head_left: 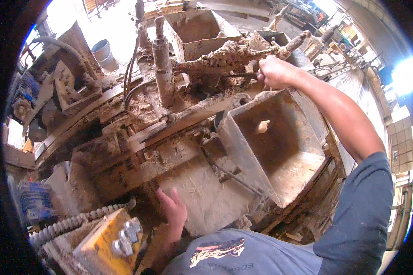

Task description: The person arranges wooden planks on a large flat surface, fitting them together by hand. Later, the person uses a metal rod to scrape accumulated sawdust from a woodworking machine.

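Observation:
My right hand [276,73] reaches far across the dusty machine and is closed round one end of a thin dark bar [241,75]. The bar points left, under a dirt-caked beam [220,58]; its far end is lost among the debris. Just below that hand stands an open metal hopper [280,146], a small pale lump [262,127] on its inner wall. Close to my body, my left hand [174,211] holds nothing visible, with thumb and fingers apart. It is beside a dusty metal plate [211,197], and part of it lies in shadow.
Another open metal box [199,32] is at the back. An upright, dirt-caked cylinder [162,64] rises left of the beam. A yellow block with bolts [110,240] and a corrugated hose [73,222] sit at lower left. A grey bucket [103,51] stands on the floor behind.

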